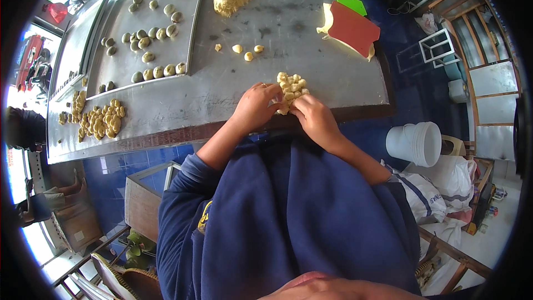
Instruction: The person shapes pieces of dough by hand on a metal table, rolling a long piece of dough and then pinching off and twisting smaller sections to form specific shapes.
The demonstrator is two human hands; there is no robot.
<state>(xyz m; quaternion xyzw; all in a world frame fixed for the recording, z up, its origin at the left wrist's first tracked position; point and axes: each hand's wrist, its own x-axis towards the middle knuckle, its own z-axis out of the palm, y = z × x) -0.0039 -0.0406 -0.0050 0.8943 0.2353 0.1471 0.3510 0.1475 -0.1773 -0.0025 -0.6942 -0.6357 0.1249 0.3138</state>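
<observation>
A heap of pale yellow dough pieces lies at the front edge of the metal worktable. My left hand is at its left side with fingers curled; my right hand touches its lower right with fingers bent inward. Whatever sits between the fingertips of each hand is hidden. Beyond the heap are a few loose dough pieces, a larger lump of dough and a red flat scraper overlapping a green one.
Trays of round green and pale balls fill the left side, beside clustered pieces. At right are a white bucket, sacks and a wooden rack. A stool stands below left; another person's legs show far left.
</observation>
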